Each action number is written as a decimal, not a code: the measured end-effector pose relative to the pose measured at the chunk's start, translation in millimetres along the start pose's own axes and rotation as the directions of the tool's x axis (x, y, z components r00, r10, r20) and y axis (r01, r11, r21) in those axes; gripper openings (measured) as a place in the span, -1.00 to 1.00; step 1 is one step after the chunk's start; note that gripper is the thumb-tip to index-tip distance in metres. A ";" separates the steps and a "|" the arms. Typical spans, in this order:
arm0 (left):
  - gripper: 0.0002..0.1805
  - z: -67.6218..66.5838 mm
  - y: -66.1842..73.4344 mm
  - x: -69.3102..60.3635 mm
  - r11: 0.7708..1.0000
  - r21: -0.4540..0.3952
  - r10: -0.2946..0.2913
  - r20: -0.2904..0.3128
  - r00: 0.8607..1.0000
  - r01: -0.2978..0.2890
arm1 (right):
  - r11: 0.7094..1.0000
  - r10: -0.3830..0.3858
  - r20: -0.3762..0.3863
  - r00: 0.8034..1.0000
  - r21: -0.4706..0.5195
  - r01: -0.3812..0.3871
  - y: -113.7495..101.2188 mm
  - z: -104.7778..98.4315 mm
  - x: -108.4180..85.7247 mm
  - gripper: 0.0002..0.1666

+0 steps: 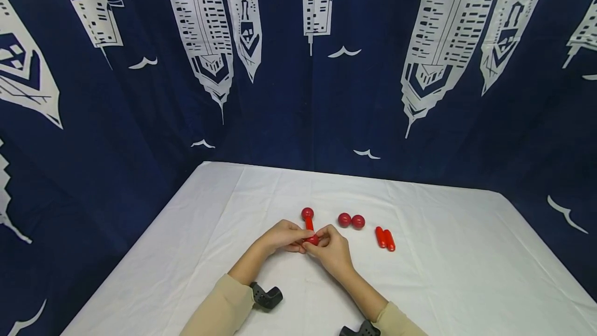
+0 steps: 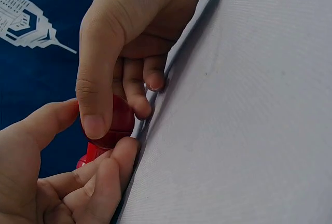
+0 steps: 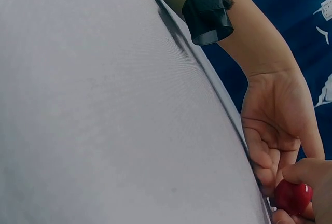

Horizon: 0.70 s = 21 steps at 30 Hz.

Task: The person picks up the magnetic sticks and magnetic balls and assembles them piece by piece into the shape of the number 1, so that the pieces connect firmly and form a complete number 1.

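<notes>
A red rod (image 1: 310, 224) lies on the white cloth with a red ball (image 1: 307, 213) at its far end. Another red ball (image 1: 312, 240) is at the near end, between both hands. From the left, my left hand (image 1: 283, 235) holds this near ball with thumb and fingers around its side. My right hand (image 1: 336, 254) pinches the same ball from the right. In the left wrist view the ball (image 2: 122, 123) is partly covered by a thumb. The right wrist view shows the ball (image 3: 293, 197) between fingertips; where it meets the rod is hidden there.
Two loose red balls (image 1: 344, 220) sit side by side beyond my right hand. Further right lie two red rods (image 1: 381, 237), close together. The white-covered table (image 1: 457, 263) ends at a dark blue curtain (image 1: 312, 134) with white building prints.
</notes>
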<state>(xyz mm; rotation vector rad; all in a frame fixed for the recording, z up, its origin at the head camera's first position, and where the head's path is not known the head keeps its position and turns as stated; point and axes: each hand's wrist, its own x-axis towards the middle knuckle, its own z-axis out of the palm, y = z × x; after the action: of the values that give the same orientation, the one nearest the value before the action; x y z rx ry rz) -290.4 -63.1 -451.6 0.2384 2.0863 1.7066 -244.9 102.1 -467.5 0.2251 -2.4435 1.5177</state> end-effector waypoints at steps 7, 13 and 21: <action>-0.70 1.4 2.2 -3.3 1.000 -0.008 -0.007 0.028 1.000 0.007 | 1.000 -0.006 0.003 1.000 0.000 0.006 2.1 -0.3 -0.1 -0.62; -0.71 2.3 2.3 -3.6 1.000 -0.020 -0.005 0.014 1.000 0.005 | 1.000 -0.012 -0.002 1.000 0.002 0.012 2.2 -0.6 -0.1 -0.62; -0.72 4.9 0.8 -2.3 1.000 -0.025 0.009 -0.009 1.000 -0.010 | 1.000 -0.015 -0.008 1.000 0.000 0.015 2.7 -0.7 -0.6 -0.62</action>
<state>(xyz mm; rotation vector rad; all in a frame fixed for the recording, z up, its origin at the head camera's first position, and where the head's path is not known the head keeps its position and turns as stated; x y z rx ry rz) -286.4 -59.5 -451.1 0.2334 2.0717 1.7418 -245.0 103.9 -469.7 0.2363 -2.4304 1.5095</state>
